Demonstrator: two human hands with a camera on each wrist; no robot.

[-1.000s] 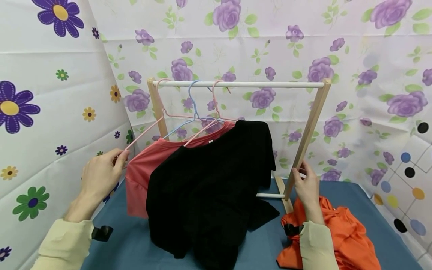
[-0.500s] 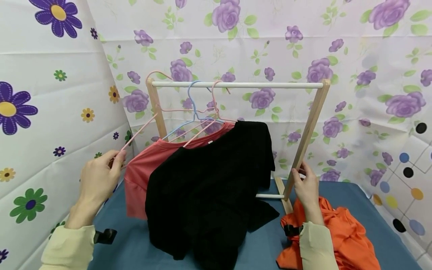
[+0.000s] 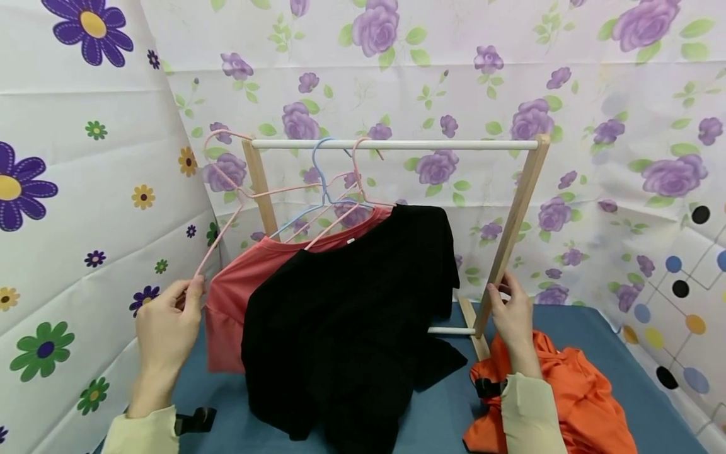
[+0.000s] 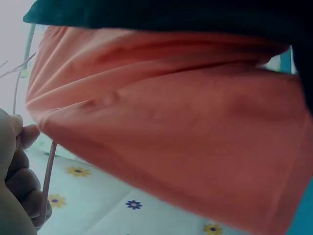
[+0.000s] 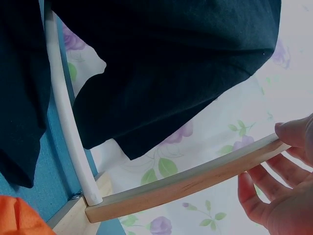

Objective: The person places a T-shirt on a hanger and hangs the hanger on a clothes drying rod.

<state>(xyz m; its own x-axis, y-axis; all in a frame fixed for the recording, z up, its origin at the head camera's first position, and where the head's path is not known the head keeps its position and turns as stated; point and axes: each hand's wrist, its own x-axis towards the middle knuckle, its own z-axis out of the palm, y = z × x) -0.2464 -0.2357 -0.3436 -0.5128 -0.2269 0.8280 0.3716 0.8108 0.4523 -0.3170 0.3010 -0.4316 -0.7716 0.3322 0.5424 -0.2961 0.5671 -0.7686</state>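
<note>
- Gripping the pink hanger (image 3: 218, 243) by one arm in the left hand (image 3: 167, 325), with thumb and fingers bent round the wire.
- Holding the right post (image 3: 513, 217) in the right hand (image 3: 513, 312), with the thumb on one side and fingers on the other.
- Note the pink hanger's hook, out at the left end of the rail (image 3: 425, 145) by the top of the left post (image 3: 261, 189); cannot tell touching from just apart at its tip.
- Running with its far arm behind the blue hanger (image 3: 319, 171): could snag there under a sideways pull, dragging that hook along the rail.
- Could also catch its own hook on the left post and tip the rack, more likely with a slack right hand.
- Could tug the coral shirt (image 3: 229, 315) crooked by rubbing past; cannot tell that shirt's hanger for certain.
- Hanging aslant in front, as the black shirt (image 3: 346, 328) on the other pink hanger (image 3: 358, 183): could slip off from a jolt.
- Could drag the orange cloth (image 3: 584, 384) with the right sleeve, from lying so close beneath.
</note>
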